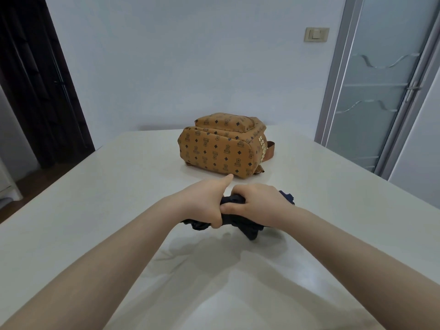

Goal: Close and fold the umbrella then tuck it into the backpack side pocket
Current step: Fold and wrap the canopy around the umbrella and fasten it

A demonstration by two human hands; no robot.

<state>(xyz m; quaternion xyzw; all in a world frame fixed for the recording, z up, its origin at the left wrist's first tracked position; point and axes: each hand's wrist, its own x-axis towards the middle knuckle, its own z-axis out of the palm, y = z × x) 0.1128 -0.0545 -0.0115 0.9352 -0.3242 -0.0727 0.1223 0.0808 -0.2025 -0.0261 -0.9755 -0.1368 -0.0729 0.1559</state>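
A collapsed dark navy umbrella (247,228) hangs just above the white table (95,210), its fabric bunched and loose at both ends. My left hand (202,203) grips its left part, index finger stretched toward the backpack. My right hand (259,203) grips the fabric right beside it, fingers curled over the top. Both hands hide most of the umbrella. The tan patterned backpack (219,151) lies flat farther back on the table, bottom panel facing me, a row of gold studs on its right side.
A brown strap (270,151) sticks out at the backpack's right. A dark doorway stands at the left, a frosted glass door (371,96) at the right, and a wall switch (317,35) behind.
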